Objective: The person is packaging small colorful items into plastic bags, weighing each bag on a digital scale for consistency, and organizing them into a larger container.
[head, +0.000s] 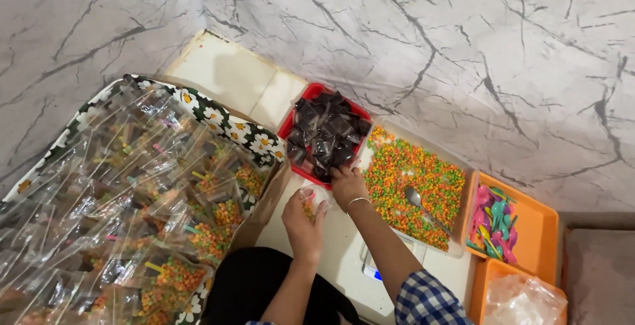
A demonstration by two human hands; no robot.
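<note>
We look down at our two hands over a white board on a marbled floor. Our left hand (303,222) is closed around a small clear bag (311,200), mouth upward, near the board's middle. Our right hand (347,186), fingers curled, reaches into the near edge of a red tray of dark wrapped squares (325,133); whether it grips one we cannot tell. To do this well, we judge, the bag's mouth should stay open and upright, close beside the red tray.
</note>
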